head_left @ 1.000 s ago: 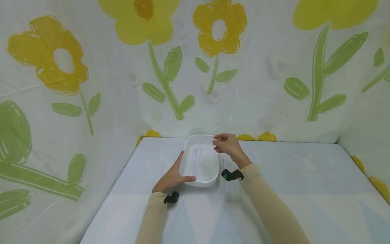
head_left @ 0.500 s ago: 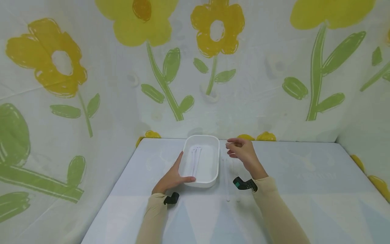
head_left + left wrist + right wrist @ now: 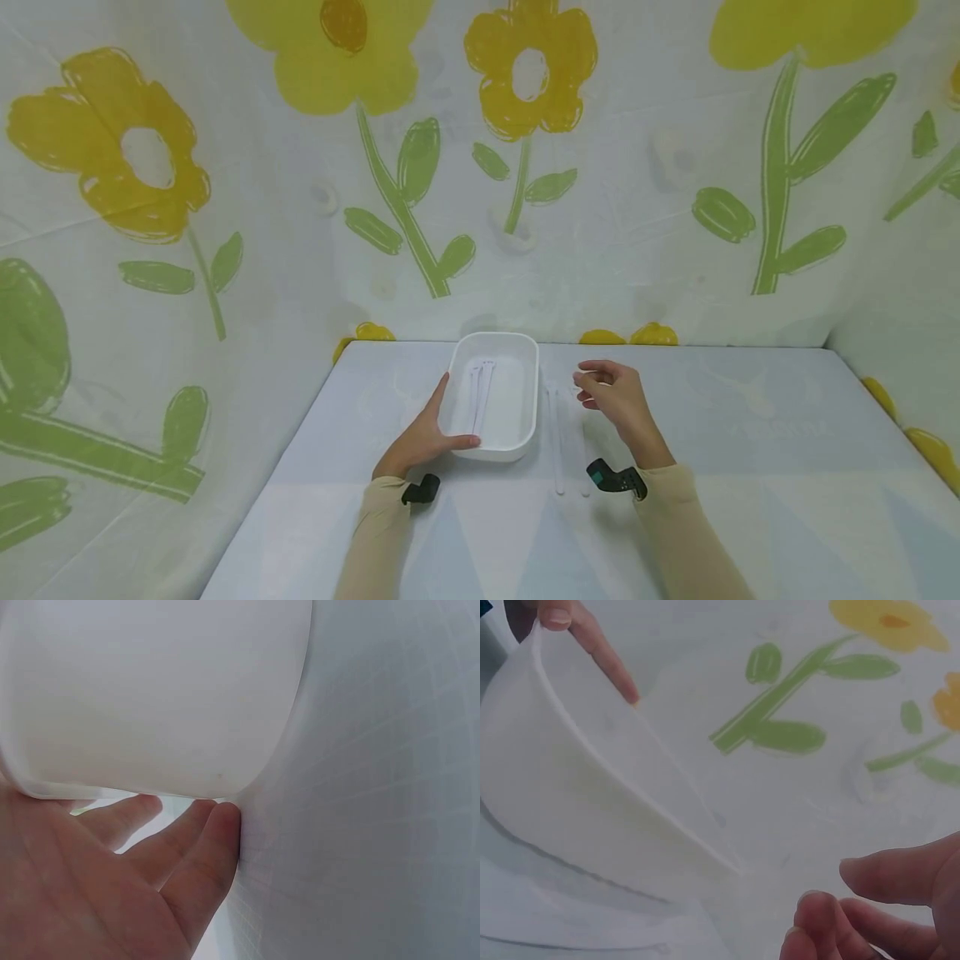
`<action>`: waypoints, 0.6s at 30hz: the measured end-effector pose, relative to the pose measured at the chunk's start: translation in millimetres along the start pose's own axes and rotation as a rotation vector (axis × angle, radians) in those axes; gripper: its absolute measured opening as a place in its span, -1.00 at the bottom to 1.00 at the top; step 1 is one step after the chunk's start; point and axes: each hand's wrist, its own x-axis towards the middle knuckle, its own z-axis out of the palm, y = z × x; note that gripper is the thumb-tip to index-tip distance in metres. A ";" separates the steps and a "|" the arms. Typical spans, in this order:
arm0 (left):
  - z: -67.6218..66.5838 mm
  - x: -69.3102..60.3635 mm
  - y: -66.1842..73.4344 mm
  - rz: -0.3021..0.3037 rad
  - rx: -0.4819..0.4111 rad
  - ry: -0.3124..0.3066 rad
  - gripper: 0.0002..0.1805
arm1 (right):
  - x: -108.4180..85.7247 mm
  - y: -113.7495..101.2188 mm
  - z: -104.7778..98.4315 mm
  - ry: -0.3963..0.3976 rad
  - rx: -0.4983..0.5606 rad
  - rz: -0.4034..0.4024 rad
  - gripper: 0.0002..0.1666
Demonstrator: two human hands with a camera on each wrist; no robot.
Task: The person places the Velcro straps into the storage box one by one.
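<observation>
A white rectangular plastic tub (image 3: pixel 513 400) with rounded corners stands on the table. My left hand (image 3: pixel 420 437) holds it at the near left corner, thumb over the rim, fingers along the outer wall (image 3: pixel 150 712). Inside the tub lie several thin white sticks (image 3: pixel 480 396) with small purplish ends. To its right, slender clear sticks (image 3: pixel 557 442) with small knobbed ends lie on the table; their exact kind cannot be made out. My right hand (image 3: pixel 611 396) hovers just right of them, fingers loosely bent. In the right wrist view, thumb and fingers (image 3: pixel 885 877) are apart, with nothing visible between them.
The pale table (image 3: pixel 735 433) has faint blue triangle patterns. Behind it and on both sides hangs a white cloth (image 3: pixel 622 250) with yellow flowers and green leaves. A black wrist camera (image 3: pixel 617 479) sits on the right wrist, another (image 3: pixel 422 489) on the left.
My right hand has moved from the tub's right rim to the right and slightly nearer, uncovering the clear sticks. My left hand and the tub have stayed in place.
</observation>
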 end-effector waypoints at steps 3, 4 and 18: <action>0.1 -0.2 -0.4 0.016 -0.005 -0.005 0.49 | -2.6 6.3 -1.6 -0.001 0.002 0.007 -0.51; 0.2 -0.3 -0.2 0.015 -0.004 -0.008 0.49 | -3.0 8.0 -2.1 0.000 0.002 0.009 -0.51; -1.3 0.8 -1.8 0.022 0.011 -0.013 0.49 | 0.3 22.0 -8.0 0.034 -0.020 0.047 -0.49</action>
